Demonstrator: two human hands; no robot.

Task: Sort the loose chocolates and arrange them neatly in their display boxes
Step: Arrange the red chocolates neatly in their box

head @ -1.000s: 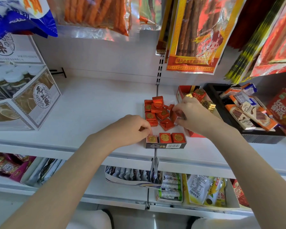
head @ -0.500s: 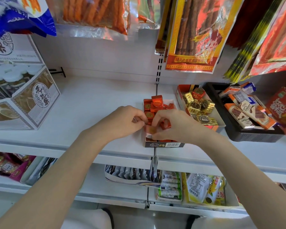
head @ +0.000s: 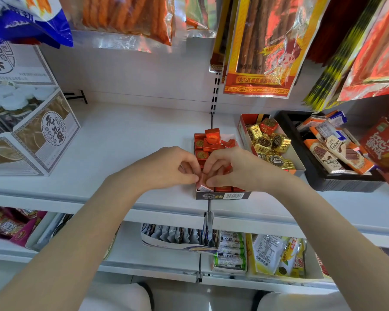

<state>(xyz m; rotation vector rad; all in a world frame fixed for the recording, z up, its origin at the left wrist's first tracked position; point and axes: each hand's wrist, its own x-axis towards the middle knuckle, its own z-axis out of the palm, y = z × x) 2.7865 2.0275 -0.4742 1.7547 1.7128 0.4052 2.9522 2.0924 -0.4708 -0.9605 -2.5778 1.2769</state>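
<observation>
I read this as the lining-up step for the red chocolates: both hands meet over the front-left corner of the red chocolates' display box (head: 222, 195), which sits at the front edge of the white shelf (head: 126, 140). My left hand (head: 166, 169) has its fingers curled, thumb and forefinger pinching a red-wrapped chocolate (head: 203, 184) that stands tilted in that corner; my right hand (head: 234, 169) is curled too, its fingertips on the same piece from the other side. Just beside it, a front row of red squares (head: 230, 188) already lies flat, while behind my knuckles a loose heap of red chocolates (head: 211, 140) is piled untidily, 1 perched on top. The gold-wrapped chocolates (head: 267, 144) sit jumbled in their own box just to the right, with 1 red piece (head: 268, 125) stray among them. Next, I judge, the pinched piece needs pressing flat into the corner, label up, before I reach back for another from the heap.
</observation>
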